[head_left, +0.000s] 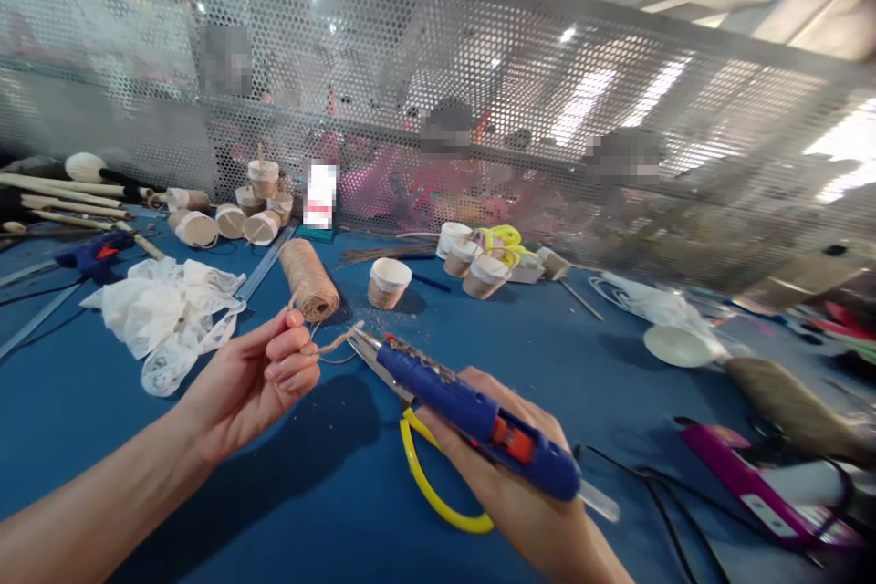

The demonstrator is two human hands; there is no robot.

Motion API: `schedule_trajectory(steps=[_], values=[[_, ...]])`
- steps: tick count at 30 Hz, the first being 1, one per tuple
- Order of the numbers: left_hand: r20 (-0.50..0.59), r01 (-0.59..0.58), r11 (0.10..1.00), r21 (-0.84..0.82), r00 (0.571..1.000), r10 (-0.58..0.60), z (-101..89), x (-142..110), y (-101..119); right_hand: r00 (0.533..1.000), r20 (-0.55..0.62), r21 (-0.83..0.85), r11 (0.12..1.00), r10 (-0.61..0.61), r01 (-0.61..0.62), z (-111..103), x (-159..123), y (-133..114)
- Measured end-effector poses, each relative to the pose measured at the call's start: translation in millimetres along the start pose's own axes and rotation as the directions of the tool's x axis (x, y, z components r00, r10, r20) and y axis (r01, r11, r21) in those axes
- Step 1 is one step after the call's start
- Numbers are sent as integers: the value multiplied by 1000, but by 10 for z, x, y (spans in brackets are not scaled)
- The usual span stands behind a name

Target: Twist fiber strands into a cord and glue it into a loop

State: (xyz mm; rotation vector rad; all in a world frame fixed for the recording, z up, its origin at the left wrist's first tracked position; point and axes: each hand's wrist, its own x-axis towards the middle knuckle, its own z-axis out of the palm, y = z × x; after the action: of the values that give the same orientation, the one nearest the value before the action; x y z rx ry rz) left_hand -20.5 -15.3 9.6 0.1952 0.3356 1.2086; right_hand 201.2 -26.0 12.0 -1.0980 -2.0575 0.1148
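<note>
Pinched in the fingers of my left hand [274,374] is a length of jute twine [335,344], its free end pointing right. My right hand [506,456] grips a blue hot glue gun [452,392] with its nozzle touching or very near the twine's end; I cannot tell which. Beneath the gun lie yellow-handled scissors [425,484], partly hidden by it and my right hand. A spool of jute twine [309,278] rests on its side just beyond my left fingers. Behind the gun's tip stands a small cup [390,283] with a white upper band and brown lower part.
Crumpled white lace fabric [164,315] lies at left, near another blue glue gun [92,254]. Several cups [256,210] are grouped at back left, others [485,276] at centre right. A perforated metal screen [383,91] borders the blue table [581,356]. A purple power strip [739,484] and cables lie right.
</note>
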Motion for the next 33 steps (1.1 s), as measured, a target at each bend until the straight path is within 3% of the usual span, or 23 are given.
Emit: schedule_trajectory(steps=[3, 7, 11, 14, 18, 29, 33], values=[[2, 0, 1000, 5, 1000, 0, 3, -8, -3, 1000, -29, 2, 1000, 11, -11, 1, -10, 11], [3, -6, 1000, 6, 1000, 6, 1, -6, 0, 999, 39, 14, 1000, 2, -3, -4, 2, -4], [6, -14, 1000, 3, 1000, 14, -5, 19, 0, 1000, -6, 8, 1000, 28, -28, -8, 5, 9], [15, -19, 1000, 0, 1000, 19, -7, 27, -3, 999, 39, 18, 1000, 13, -14, -8, 3, 19], [14, -18, 1000, 4, 1000, 18, -7, 15, -1, 1000, -22, 5, 1000, -3, 3, -8, 8, 12], [-1, -8, 1000, -14, 1000, 8, -14, 12, 8, 1000, 30, 15, 1000, 4, -4, -1, -1, 22], [2, -13, 1000, -11, 1000, 13, -6, 18, 4, 1000, -5, 16, 1000, -4, 4, -19, 15, -4]])
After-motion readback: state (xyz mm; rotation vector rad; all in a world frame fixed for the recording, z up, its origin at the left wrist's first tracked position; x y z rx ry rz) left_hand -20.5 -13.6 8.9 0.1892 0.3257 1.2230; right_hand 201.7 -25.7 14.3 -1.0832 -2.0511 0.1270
